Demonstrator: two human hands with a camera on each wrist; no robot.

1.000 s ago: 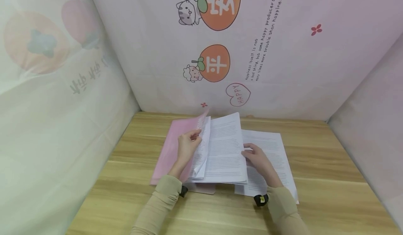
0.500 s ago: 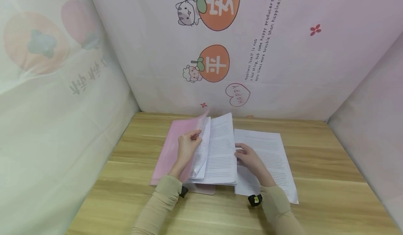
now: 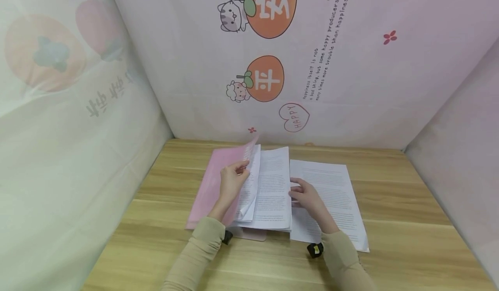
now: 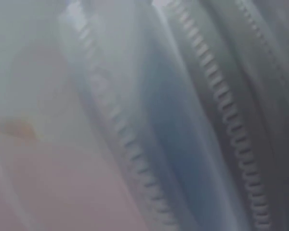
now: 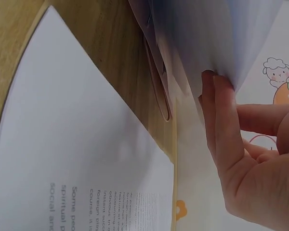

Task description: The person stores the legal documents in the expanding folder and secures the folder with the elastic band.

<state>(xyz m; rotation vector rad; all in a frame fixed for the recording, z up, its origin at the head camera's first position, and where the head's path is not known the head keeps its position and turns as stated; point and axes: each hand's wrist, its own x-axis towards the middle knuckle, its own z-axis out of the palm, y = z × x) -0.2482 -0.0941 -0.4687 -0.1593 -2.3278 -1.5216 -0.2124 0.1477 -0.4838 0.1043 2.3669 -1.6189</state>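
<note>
A pink folder (image 3: 214, 169) lies opened on the table, and its raised flap leans up beside my left hand (image 3: 232, 180). My left thumb and fingers pinch that flap near its edge. Printed sheets (image 3: 273, 187) stand partly inside the folder, one with a curled lower corner. At their right edge my right hand (image 3: 308, 198) grips them; in the right wrist view the fingers (image 5: 226, 110) press against the paper. Beneath my right forearm lies another printed sheet (image 3: 331, 187), flat on the table. Blurred clear plastic with toothed strips (image 4: 226, 101) fills the left wrist view.
The wooden table (image 3: 405, 221) extends on both sides of the papers. A printed cloth wall (image 3: 351, 87) rises at the back, with pale side walls left and right. A pale folder edge (image 3: 253, 234) shows under the sheets' lower end.
My right hand has moved left with the sheets, whose right edge is now closer to the folder. Their top edge sits lower. The left hand keeps its place on the flap.
</note>
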